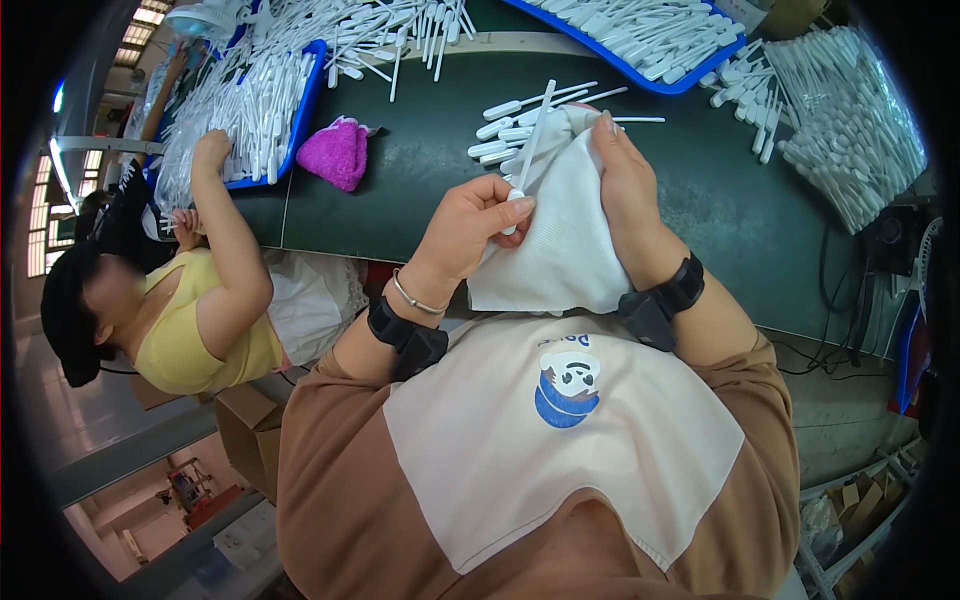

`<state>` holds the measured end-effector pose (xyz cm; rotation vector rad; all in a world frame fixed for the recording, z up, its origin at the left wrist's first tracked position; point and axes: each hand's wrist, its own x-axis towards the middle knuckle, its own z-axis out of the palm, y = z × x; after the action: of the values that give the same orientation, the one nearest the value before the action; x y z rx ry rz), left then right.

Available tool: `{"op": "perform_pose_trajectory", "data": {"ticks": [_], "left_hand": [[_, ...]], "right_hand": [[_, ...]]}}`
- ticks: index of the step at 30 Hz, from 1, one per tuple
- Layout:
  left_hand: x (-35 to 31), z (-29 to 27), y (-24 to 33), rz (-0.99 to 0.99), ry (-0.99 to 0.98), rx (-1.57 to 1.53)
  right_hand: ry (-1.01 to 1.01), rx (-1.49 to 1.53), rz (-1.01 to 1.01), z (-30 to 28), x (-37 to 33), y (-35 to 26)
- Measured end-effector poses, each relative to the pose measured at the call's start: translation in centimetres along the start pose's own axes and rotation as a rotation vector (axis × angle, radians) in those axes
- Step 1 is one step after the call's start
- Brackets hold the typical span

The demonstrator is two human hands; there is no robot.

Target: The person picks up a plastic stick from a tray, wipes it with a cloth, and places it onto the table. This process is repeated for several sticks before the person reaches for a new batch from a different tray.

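Observation:
My left hand (470,225) pinches a white plastic dropper pipette (538,140) by its wide end, between thumb and fingers. The pipette's thin stem points up and away from me. My right hand (630,200) grips a white cloth (550,255) that hangs down in front of my apron. The cloth lies right beside the held pipette; whether they touch is hard to tell. Just beyond my hands, several similar pipettes (495,128) lie in a loose heap on the dark green table (420,140), partly hidden behind the cloth.
Blue trays full of pipettes stand at far left (318,85) and far right (672,88). A clear bag of pipettes (850,130) lies at the right. A purple cloth (338,153) rests left of my hands. A co-worker (190,320) in yellow sits at left, reaching toward the left tray.

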<state>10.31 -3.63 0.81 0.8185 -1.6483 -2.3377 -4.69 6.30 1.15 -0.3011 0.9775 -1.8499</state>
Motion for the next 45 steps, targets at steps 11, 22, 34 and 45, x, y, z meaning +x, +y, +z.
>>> {"op": "perform_pose_trajectory", "data": {"ticks": [11,22,34,45], "left_hand": [[1.1,1.4,-0.9,0.604,0.28,0.611],[-1.2,1.6,-2.1,0.398,0.062,0.652],[-1.1,0.4,-0.7,-0.101,-0.226,-0.202],[-0.1,0.0,-0.7,-0.07,-0.174,-0.203]], "right_hand": [[-0.287,-0.183,-0.045,0.7,-0.9,2.2],[-0.03,-0.383,-0.334,-1.1,0.2,-0.1],[-0.21,-0.162,0.008,0.6,-1.9,0.1],[-0.362,-0.377,0.047,0.6,-1.6,1.2]]}}
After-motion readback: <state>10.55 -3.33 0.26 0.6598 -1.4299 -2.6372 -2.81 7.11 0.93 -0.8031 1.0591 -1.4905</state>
